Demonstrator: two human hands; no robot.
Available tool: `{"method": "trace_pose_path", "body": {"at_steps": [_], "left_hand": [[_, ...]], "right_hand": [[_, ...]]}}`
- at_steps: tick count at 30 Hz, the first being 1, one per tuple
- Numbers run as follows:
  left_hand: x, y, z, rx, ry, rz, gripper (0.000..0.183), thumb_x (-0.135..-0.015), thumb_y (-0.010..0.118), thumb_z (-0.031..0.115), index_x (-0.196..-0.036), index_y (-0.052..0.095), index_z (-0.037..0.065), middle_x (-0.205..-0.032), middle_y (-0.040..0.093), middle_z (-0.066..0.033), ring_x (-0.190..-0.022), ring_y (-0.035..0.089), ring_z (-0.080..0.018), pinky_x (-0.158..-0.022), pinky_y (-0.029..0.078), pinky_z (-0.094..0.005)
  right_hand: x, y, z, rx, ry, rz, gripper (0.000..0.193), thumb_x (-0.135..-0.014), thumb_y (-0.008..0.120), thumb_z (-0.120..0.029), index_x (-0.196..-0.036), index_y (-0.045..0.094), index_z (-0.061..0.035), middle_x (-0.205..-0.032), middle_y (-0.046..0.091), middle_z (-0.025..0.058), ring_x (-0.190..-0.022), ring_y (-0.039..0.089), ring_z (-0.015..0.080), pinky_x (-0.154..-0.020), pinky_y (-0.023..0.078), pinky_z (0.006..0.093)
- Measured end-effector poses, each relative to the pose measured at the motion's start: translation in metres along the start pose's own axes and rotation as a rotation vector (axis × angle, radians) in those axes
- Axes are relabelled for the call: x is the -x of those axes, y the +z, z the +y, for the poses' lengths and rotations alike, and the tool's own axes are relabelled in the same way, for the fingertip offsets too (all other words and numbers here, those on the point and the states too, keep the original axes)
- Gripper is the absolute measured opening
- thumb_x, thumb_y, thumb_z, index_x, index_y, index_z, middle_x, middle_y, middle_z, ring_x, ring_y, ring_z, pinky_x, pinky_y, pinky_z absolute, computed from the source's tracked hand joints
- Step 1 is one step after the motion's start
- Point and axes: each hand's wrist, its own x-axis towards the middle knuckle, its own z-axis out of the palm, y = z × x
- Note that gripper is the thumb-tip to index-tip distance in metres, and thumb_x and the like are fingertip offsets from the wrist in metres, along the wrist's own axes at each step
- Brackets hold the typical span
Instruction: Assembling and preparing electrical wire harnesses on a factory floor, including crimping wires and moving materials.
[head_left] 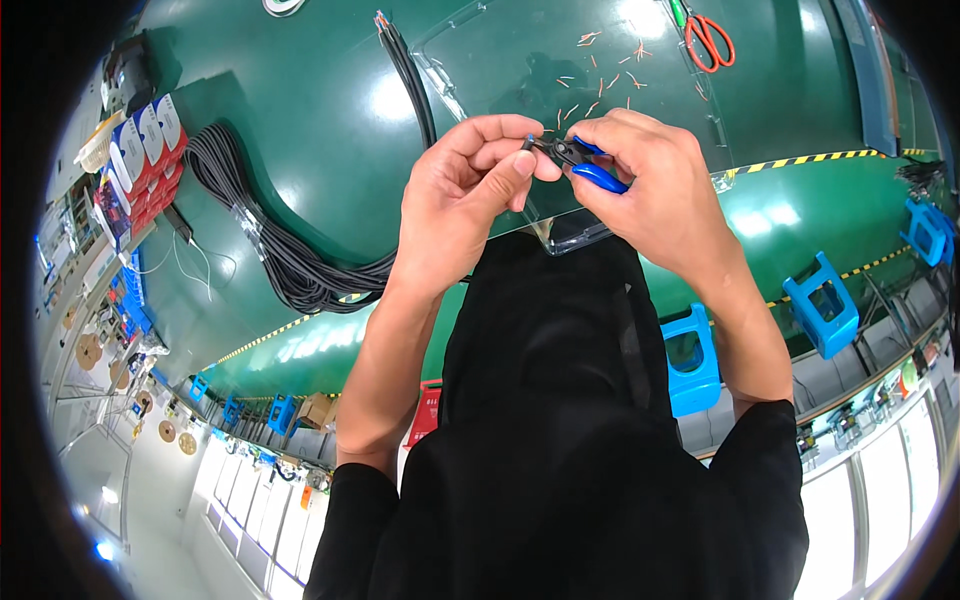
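Between its thumb and fingers, my left hand (465, 190) pinches the end of a black cable (529, 144), where a bit of blue shows at the tip. My right hand (650, 180) is closed round blue-handled cutting pliers (600, 177). Their dark jaws meet the cable end right at my left fingertips; whether the blades are closed on a wire cannot be made out. Beyond both hands, short orange and white wire scraps (600, 85) lie scattered over a clear plastic sheet or tray (500, 70) on the green table.
Black cables with stripped ends (400, 65) run beyond my left hand. A large black cable coil (240, 225) lies at the left, near red-and-white boxes (145, 165). Scissors with red handles (708, 43) rest at the far right. Blue stools (822, 305) stand on the floor at right.
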Motion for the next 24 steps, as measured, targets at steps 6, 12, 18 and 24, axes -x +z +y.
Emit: {"method": "trace_pose_path", "body": {"at_steps": [6, 12, 18, 24], "left_hand": [[0.001, -0.001, -0.001, -0.044, 0.015, 0.003, 0.026, -0.099, 0.061, 0.007, -0.122, 0.059, -0.003, -0.095, 0.073, -0.0068, -0.074, 0.055, -0.0052, -0.068, 0.047, -0.021], [0.001, -0.001, -0.003, -0.098, 0.035, 0.0, 0.026, -0.099, 0.062, 0.007, -0.122, 0.058, -0.004, -0.096, 0.073, -0.0062, -0.08, 0.059, -0.0055, -0.069, 0.047, -0.0209], [0.001, 0.0, -0.002, -0.215, 0.053, 0.015, 0.023, -0.099, 0.062, 0.007, -0.12, 0.06, -0.003, -0.096, 0.073, -0.0058, -0.082, 0.061, -0.0058, -0.07, 0.049, -0.0216], [0.001, 0.005, -0.004, -0.383, 0.148, 0.091, 0.022, -0.096, 0.064, 0.005, -0.116, 0.062, -0.004, -0.094, 0.074, -0.0088, -0.089, 0.069, -0.0112, -0.076, 0.054, -0.0262]], "right_hand": [[-0.002, -0.006, -0.002, 0.014, 0.0, -0.066, 0.028, -0.074, 0.07, -0.01, -0.098, 0.07, 0.0026, -0.085, 0.067, 0.0168, -0.075, 0.065, 0.0365, -0.069, 0.053, 0.0409], [-0.005, -0.01, 0.005, -0.091, 0.013, -0.142, 0.029, -0.077, 0.07, -0.011, -0.099, 0.07, 0.0069, -0.085, 0.068, 0.0226, -0.078, 0.068, 0.0386, -0.073, 0.054, 0.0395], [-0.006, -0.013, 0.006, -0.325, 0.21, -0.308, 0.021, -0.085, 0.073, -0.011, -0.096, 0.069, 0.006, -0.066, 0.056, 0.0082, -0.06, 0.047, 0.0109, -0.055, 0.041, 0.0294], [-0.002, -0.006, 0.001, -0.389, 0.341, -0.317, 0.023, -0.084, 0.069, -0.016, -0.088, 0.066, 0.006, -0.062, 0.053, 0.0118, -0.056, 0.045, 0.0168, -0.057, 0.044, 0.034]]}}
